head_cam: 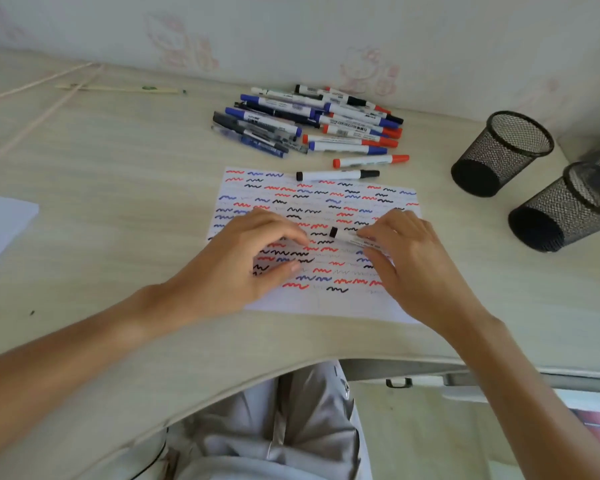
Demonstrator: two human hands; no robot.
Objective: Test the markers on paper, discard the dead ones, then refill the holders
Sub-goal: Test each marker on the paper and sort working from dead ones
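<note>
A sheet of test paper [329,299] covered with red, blue and black squiggles lies in front of me. My right hand [406,258] grips a white marker [352,239] with a black end over the paper. My left hand [246,258] hovers just left of the marker's black end, fingers curled and holding nothing that I can see. A heap of markers and pens [309,119] lies behind the paper. A black-capped marker [336,174] rests on the sheet's top edge and a red-capped one [371,161] just behind it. Two black mesh holders [499,154] [565,209] lie tipped over at right.
A pale wooden desk [118,188] meets a wall at the back. Some white paper [0,226] lies at the left edge. A thin stick [118,88] and cords lie at the far left. The desk's curved front edge is near my lap.
</note>
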